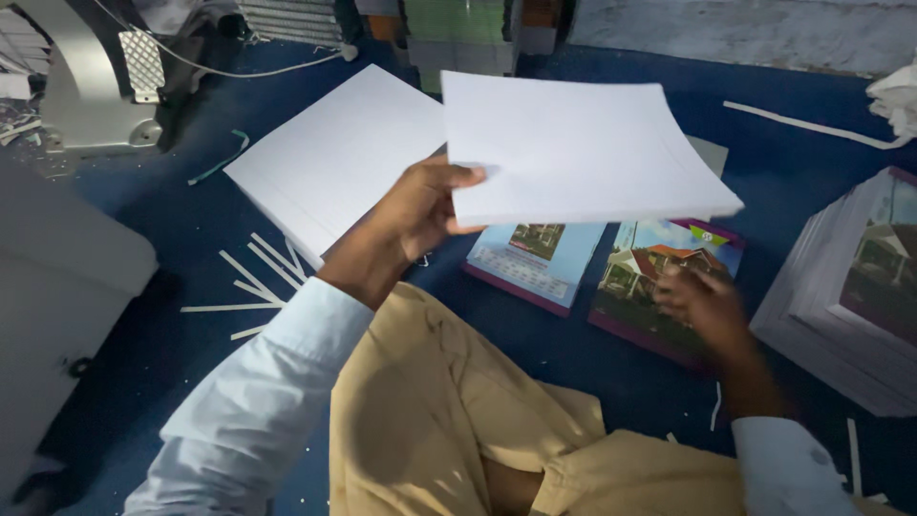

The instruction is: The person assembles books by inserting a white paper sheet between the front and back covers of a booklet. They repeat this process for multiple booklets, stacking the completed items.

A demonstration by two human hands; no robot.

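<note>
L hand [420, 212] grip holding white paper stack [573, 148] by edge, R hand [702, 304] blurred on printed cover [650, 277], grip unclear

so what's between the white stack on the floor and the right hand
In the head view, a blue booklet lies on the blue floor between the white stack and the right hand, partly under the sheaf the left hand holds up.

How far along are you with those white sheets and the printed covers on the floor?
Looks done: a pile of covered books sits at the right, picture cover on top. In hand: the left hand holds a bundle of white sheets above the floor; the right hand rests on an open house-picture cover, slightly blurred. Left: a white paper stack lies behind, uncovered. Paper strips litter the blue floor.
</note>
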